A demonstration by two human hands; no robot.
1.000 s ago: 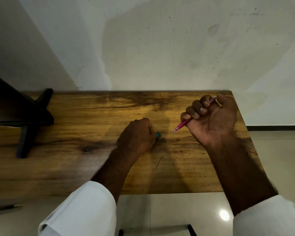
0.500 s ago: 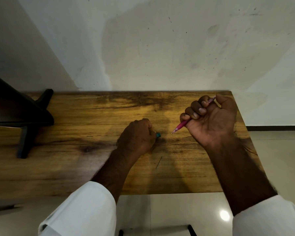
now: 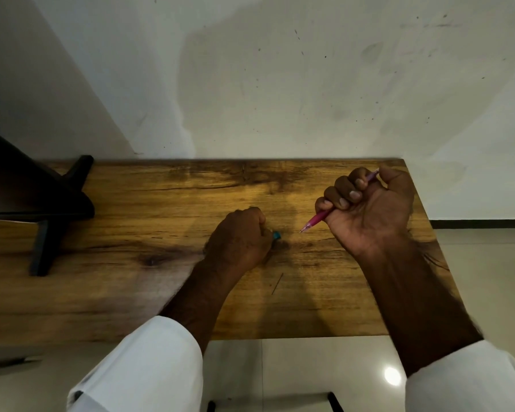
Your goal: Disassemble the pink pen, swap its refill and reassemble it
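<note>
My right hand (image 3: 369, 215) is closed in a fist around the pink pen (image 3: 317, 220), palm up, above the right part of the wooden table (image 3: 161, 203). The pen's tip points down-left and its rear end sticks out past the thumb. My left hand (image 3: 238, 239) rests knuckles-up on the table's middle, fingers curled over a small teal-tipped object (image 3: 276, 235); only that tip shows. A thin dark sliver (image 3: 277, 283) lies on the wood nearer to me, between both forearms.
A black stand (image 3: 57, 209) with angled legs occupies the table's left end. The table backs against a white wall (image 3: 280, 84). Its right edge and front edge drop to a tiled floor (image 3: 309, 367).
Hardly anything has moved: both hands hold the same pose, and the right fist with the pen has shifted only very slightly.
</note>
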